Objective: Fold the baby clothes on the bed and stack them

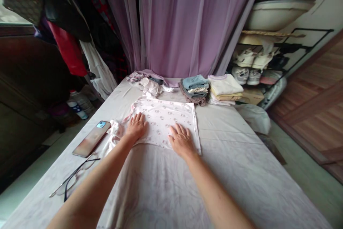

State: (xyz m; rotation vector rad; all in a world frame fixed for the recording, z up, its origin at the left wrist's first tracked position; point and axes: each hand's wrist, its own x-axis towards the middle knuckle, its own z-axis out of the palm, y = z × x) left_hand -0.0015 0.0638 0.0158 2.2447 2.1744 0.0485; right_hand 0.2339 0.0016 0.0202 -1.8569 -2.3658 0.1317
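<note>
Both arms are extended forward over a bed (pixel 235 175) covered by a pale, faintly patterned sheet. The left hand (pixel 136 127) is laid flat, palm down, with its fingers slightly spread, and the right hand (pixel 182 140) is held the same way; both are open, and nothing is gripped. Both are pressed on a pale pink printed shirt (pixel 163 122), which is spread flat on the sheet between them and beyond, with a bunched sleeve (pixel 115 129) at its left side.

Left of the shirt, glasses (pixel 75 179) are left open on the sheet nearest the left arm, and a phone (pixel 91 139) is laid face up just beside the sleeve. Farther on, crumpled clothes (pixel 146 83) are heaped by the shirt's top edge, and two folded stacks of clothes (pixel 194 89) (pixel 225 88) are set side by side at the far right. Beyond the bed, a lilac curtain (pixel 174 25) is hung, and shoes (pixel 248 66) are racked at the right, below a white basin (pixel 276 14).
</note>
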